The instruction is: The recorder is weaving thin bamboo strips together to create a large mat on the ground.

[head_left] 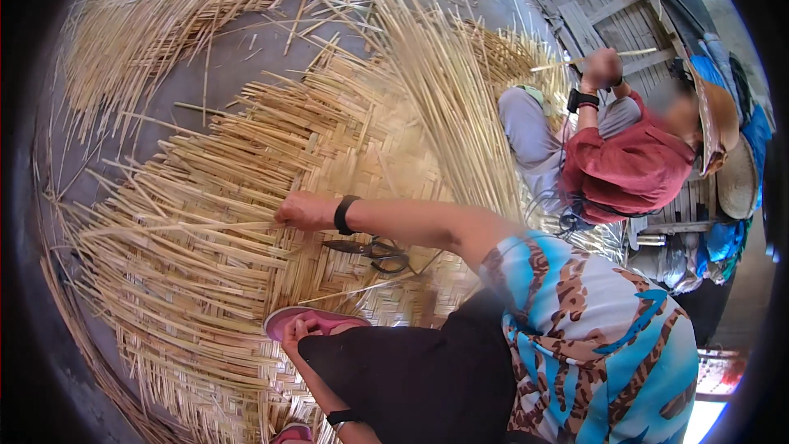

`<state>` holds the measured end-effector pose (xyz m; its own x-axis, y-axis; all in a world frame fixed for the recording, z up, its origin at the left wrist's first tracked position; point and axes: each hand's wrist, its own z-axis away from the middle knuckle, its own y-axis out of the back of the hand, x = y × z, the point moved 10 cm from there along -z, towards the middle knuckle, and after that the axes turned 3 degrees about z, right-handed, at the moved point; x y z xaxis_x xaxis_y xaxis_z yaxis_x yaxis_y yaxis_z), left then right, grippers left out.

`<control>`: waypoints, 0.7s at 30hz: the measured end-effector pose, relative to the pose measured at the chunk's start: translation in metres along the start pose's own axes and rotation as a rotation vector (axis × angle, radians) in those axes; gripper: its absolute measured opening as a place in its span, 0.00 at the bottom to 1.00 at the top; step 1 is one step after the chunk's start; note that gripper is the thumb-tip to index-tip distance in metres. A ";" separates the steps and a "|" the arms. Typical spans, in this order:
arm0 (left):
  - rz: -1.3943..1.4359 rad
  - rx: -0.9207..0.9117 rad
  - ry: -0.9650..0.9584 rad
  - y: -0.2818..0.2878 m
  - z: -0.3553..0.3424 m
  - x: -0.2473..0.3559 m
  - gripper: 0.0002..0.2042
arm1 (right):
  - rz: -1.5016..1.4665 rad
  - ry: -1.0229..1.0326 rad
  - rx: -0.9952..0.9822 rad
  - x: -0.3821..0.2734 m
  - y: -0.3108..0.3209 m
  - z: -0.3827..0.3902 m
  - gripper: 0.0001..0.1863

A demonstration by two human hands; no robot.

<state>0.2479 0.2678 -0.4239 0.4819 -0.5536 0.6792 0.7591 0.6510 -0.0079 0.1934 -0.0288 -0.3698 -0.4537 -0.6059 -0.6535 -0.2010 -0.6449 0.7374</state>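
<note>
My right hand (pixel 306 211), a dark band on its wrist, is closed on a pale split-cane strip (pixel 181 226) that stretches left over the mat. Beneath it spreads a woven cane mat (pixel 362 148) with long loose ends along its left side. Black-handled scissors (pixel 378 255) lie on the weave just below my right forearm. Lower down, my left hand (pixel 296 334) is beside my pink shoe (pixel 329 321) and my dark trouser leg. Its fingers are curled; whatever is in them is too small to make out.
At the upper right a co-worker in a red shirt (pixel 625 160) sits holding a thin strip (pixel 637 56). Between us a thick sheaf of loose strips (pixel 448 99) crosses the mat. More strips (pixel 148 41) cover the grey floor (pixel 193 74) at the upper left.
</note>
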 end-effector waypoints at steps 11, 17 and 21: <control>0.063 -0.076 -0.031 -0.002 0.003 0.007 0.12 | 0.073 0.036 -0.266 -0.011 -0.011 -0.031 0.07; 0.150 -0.064 -0.002 -0.003 0.009 0.010 0.11 | -0.330 -0.164 -0.350 0.006 -0.029 -0.037 0.06; 0.153 -0.074 -0.003 -0.006 0.011 0.017 0.11 | -0.225 -0.028 -0.253 -0.005 -0.025 -0.040 0.06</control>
<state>0.2467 0.2600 -0.4039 0.5930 -0.4497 0.6679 0.7071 0.6876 -0.1649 0.2357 -0.0288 -0.3918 -0.4471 -0.4239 -0.7877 -0.0788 -0.8585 0.5068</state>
